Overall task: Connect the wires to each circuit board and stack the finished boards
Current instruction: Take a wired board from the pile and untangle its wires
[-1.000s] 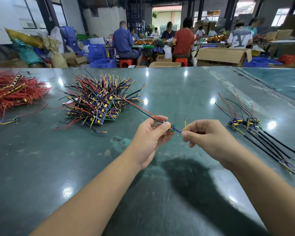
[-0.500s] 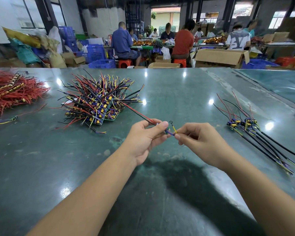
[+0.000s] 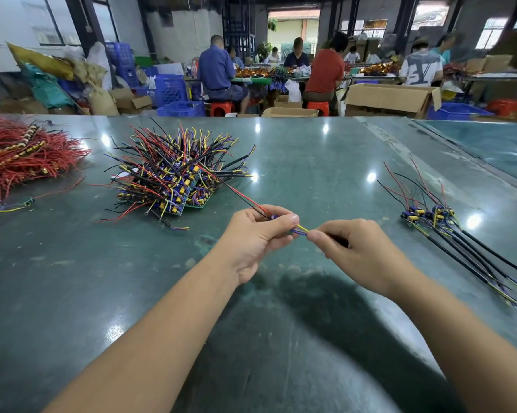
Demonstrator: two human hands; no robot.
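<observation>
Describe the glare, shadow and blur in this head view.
Head view: bright lamp reflections dot the glossy green table; the arms cast a dark shadow below the left hand and right hand; straight edges bow from the wide lens; the background workers look soft.

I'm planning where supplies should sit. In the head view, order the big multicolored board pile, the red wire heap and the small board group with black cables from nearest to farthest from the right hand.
1. Small board group with black cables, to the right of the right hand.
2. Big multicolored board pile, ahead and left.
3. Red wire heap, far left edge.
</observation>
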